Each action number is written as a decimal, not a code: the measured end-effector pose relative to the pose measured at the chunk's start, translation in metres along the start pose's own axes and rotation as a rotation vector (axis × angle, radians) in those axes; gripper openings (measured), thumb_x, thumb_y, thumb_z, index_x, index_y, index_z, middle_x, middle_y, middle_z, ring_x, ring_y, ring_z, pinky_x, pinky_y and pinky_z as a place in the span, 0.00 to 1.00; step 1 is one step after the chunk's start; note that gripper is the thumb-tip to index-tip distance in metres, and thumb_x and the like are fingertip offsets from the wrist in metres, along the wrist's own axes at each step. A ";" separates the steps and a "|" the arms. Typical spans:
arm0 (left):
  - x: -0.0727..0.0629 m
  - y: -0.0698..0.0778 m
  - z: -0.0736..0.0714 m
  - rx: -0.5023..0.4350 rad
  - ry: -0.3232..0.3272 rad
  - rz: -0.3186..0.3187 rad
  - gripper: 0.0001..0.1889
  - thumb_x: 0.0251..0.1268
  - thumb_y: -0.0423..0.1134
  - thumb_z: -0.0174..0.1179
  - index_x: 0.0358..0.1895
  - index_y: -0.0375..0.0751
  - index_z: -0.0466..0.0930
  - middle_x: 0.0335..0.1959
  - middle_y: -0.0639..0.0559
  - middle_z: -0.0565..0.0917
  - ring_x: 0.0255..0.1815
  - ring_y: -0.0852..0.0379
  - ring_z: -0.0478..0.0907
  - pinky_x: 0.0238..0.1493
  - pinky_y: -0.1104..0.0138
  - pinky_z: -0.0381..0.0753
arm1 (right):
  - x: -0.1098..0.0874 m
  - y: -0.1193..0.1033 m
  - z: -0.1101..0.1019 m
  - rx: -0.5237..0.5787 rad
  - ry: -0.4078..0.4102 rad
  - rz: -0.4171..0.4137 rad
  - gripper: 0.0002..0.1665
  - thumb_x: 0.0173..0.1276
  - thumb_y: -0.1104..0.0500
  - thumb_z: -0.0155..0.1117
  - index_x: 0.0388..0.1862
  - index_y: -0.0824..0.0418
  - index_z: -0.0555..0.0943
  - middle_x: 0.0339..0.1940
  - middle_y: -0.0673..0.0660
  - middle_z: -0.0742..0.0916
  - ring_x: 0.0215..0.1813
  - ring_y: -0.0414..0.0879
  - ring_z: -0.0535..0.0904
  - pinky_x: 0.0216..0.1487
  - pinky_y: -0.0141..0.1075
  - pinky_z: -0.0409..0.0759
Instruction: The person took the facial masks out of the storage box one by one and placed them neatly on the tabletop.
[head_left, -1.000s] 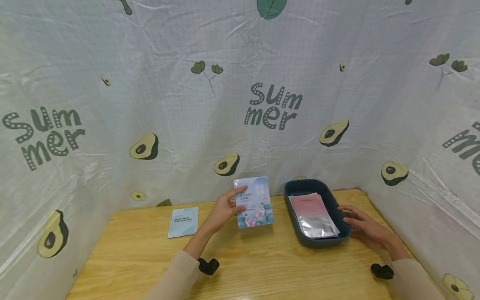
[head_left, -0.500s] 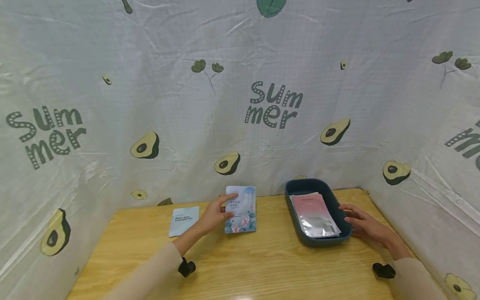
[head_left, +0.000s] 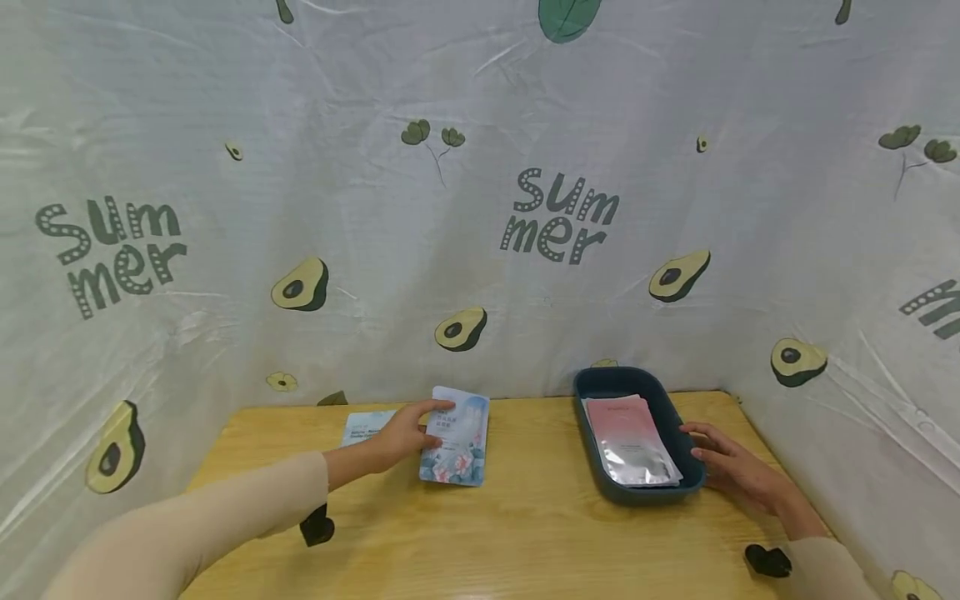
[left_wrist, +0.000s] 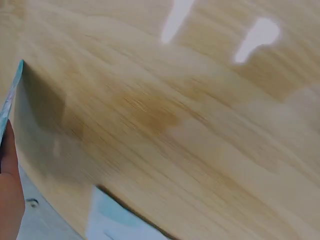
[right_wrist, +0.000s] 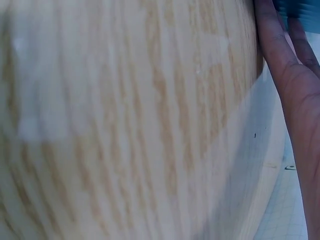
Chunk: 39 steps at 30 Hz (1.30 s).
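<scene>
My left hand [head_left: 405,435] pinches the floral packet [head_left: 461,442] over the worktop [head_left: 525,542], just right of the pale-blue sachet [head_left: 363,426]; my right hand [head_left: 738,475] has its fingers extended, apparently touching the dark tray [head_left: 651,497].

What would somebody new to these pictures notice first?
Probably the big gray "summer" lettering and avocado prints on the pale backdrop behind the table. Next, the blue floral packet in the left hand, and the pink-and-silver packet in the dark blue bin at the right hand.
</scene>
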<state>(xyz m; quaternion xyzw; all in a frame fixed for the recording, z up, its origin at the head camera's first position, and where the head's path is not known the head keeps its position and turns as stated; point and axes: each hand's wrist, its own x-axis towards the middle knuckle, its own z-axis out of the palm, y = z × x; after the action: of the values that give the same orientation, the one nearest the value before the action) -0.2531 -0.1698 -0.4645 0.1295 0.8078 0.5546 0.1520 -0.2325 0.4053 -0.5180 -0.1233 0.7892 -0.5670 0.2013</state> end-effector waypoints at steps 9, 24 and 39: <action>-0.027 0.010 -0.045 0.034 0.101 -0.140 0.35 0.63 0.16 0.60 0.74 0.35 0.67 0.65 0.31 0.74 0.49 0.46 0.83 0.42 0.59 0.86 | -0.001 0.003 0.002 -0.003 0.006 0.014 0.30 0.85 0.54 0.47 0.79 0.58 0.53 0.79 0.73 0.50 0.68 0.48 0.68 0.65 0.57 0.75; -0.003 -0.024 -0.036 0.116 0.145 -0.067 0.34 0.61 0.16 0.63 0.71 0.39 0.73 0.74 0.30 0.65 0.41 0.49 0.80 0.30 0.65 0.77 | 0.003 0.001 -0.004 0.014 -0.009 0.017 0.29 0.84 0.55 0.47 0.79 0.57 0.55 0.78 0.74 0.50 0.66 0.44 0.71 0.63 0.55 0.77; 0.013 -0.026 -0.033 0.307 0.180 -0.108 0.28 0.62 0.19 0.58 0.67 0.36 0.77 0.72 0.32 0.71 0.43 0.45 0.75 0.29 0.65 0.69 | 0.002 0.006 -0.001 0.009 0.007 0.047 0.31 0.84 0.53 0.48 0.79 0.58 0.53 0.80 0.74 0.49 0.73 0.61 0.63 0.67 0.65 0.70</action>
<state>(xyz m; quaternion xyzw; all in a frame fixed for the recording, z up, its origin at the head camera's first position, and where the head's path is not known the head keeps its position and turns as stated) -0.2792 -0.2026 -0.4792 0.0573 0.8992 0.4250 0.0872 -0.2343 0.4072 -0.5234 -0.1016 0.7902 -0.5659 0.2123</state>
